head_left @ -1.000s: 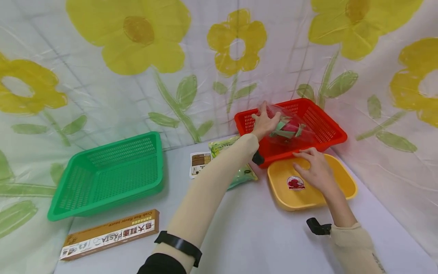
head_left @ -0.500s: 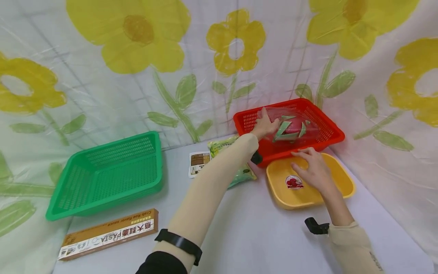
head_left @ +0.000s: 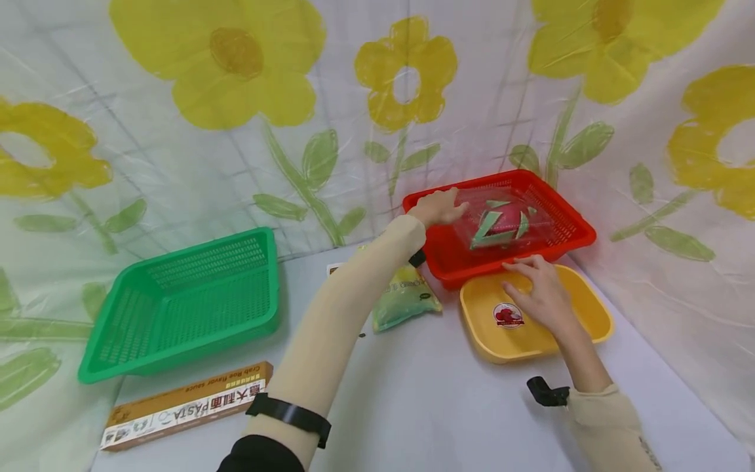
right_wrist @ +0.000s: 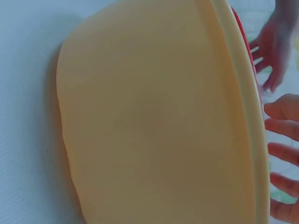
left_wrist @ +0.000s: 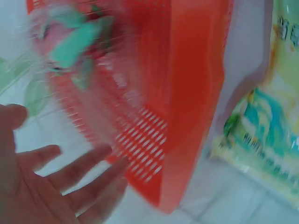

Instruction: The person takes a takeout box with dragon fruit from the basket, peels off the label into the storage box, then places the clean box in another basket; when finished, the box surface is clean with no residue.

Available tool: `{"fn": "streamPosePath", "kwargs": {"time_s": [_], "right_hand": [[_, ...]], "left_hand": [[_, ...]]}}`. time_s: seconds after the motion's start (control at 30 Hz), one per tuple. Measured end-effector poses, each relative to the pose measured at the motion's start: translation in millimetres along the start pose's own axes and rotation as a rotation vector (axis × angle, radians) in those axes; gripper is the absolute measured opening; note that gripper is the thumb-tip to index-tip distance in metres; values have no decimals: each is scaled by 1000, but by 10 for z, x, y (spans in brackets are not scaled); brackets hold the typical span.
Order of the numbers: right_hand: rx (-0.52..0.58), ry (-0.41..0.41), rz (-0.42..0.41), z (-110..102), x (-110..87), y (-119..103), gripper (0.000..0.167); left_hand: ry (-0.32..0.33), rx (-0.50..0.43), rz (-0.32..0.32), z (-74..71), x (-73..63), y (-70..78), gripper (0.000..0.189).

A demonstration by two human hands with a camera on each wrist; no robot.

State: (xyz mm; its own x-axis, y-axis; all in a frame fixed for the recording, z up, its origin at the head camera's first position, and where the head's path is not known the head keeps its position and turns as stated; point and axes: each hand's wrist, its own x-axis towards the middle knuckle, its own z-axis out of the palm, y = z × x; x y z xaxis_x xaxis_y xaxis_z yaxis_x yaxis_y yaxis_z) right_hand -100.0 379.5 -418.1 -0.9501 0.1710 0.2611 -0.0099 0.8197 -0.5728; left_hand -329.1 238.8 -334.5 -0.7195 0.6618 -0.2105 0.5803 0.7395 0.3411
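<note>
A pink dragon fruit with green scales lies in a clear plastic bag [head_left: 501, 223] in the red basket [head_left: 468, 262]. The left hand [head_left: 438, 208] is over the basket's left end, fingers spread and apart from the bag; in the left wrist view that hand [left_wrist: 60, 182] holds nothing. Over the yellow basin [head_left: 580, 308] hovers the right hand [head_left: 542, 295], fingers loosely bent, fingertips close to the red basket's near rim. Whether they touch that rim I cannot tell. Seen from the right wrist, the right hand's fingers [right_wrist: 285, 151] stand beyond the basin's edge.
A green basket [head_left: 183, 308] stands at the left, with a long pasta box [head_left: 189, 406] in front of it. Yellow-green food packets [head_left: 407, 295] lie left of the red basket, partly behind the left arm. A flowered curtain [head_left: 265, 164] backs the table.
The left hand has let go of the plastic bag and drawn back to the left. The bagged fruit has settled flat in the red basket. The right hand has hardly moved.
</note>
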Motion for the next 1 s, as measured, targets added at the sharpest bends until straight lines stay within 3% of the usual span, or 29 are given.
{"fn": "streamPosePath", "kwargs": {"time_s": [0.07, 0.13, 0.33, 0.47, 0.6, 0.8, 1.0], "right_hand": [[-3, 2, -4, -2, 23, 7, 43], [-4, 1, -3, -7, 45, 22, 43], [-9, -34, 23, -94, 139, 137, 48], [-41, -41, 43, -245, 227, 270, 49], [-81, -45, 49, -334, 272, 335, 48], [-109, -76, 36, -309, 310, 327, 49], [-127, -98, 19, -280, 291, 280, 51]], "left_hand": [[26, 97, -13, -82, -25, 0, 63], [54, 111, -5, -169, -64, -1, 60], [130, 7, 44, -389, -357, -90, 53], [243, -69, 91, -363, -686, -252, 51], [363, -105, 97, -170, -1189, -550, 51], [437, -127, -34, 195, -2075, -1127, 54], [598, -101, -94, 517, -2802, -1571, 51]]}}
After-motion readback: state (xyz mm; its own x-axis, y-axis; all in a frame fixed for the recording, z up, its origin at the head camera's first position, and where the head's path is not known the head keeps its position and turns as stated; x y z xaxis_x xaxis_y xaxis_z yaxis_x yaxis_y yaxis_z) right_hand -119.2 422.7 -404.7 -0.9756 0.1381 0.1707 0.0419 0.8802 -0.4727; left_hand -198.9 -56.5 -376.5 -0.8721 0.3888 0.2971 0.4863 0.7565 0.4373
